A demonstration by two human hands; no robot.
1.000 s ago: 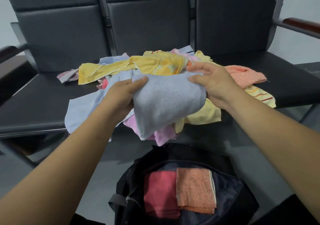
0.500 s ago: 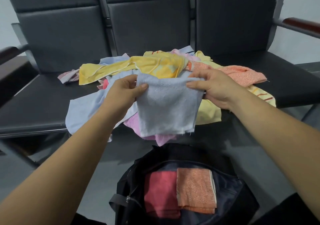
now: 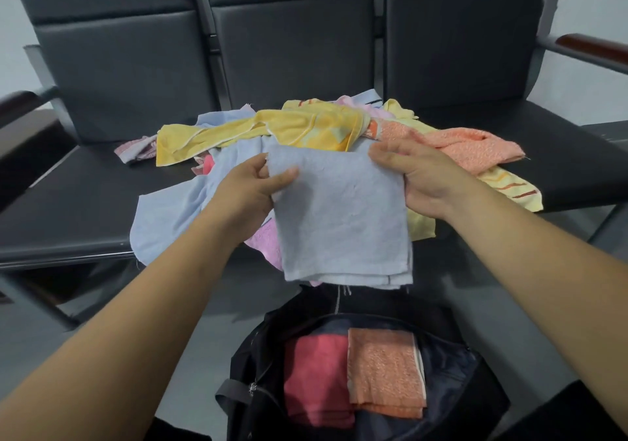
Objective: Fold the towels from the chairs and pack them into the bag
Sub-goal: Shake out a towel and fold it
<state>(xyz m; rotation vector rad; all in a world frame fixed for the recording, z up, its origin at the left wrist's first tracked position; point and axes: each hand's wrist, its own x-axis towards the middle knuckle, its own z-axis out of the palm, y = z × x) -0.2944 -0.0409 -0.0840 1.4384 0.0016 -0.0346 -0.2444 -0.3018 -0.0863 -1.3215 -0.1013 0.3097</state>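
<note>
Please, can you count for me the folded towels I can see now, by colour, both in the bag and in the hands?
Light blue, held in both hands above the bag: 1
Pink-red, inside the bag: 1
Orange, inside the bag beside the pink-red one: 1
Total: 3 folded towels. The unfolded pile on the chairs is not counted.

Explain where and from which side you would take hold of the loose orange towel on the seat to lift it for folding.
Grip the orange towel at its free right-hand corner, coming from above on the right. That end lies flat on the bare chair seat, while its left end seems tucked under the yellow towel.
</note>
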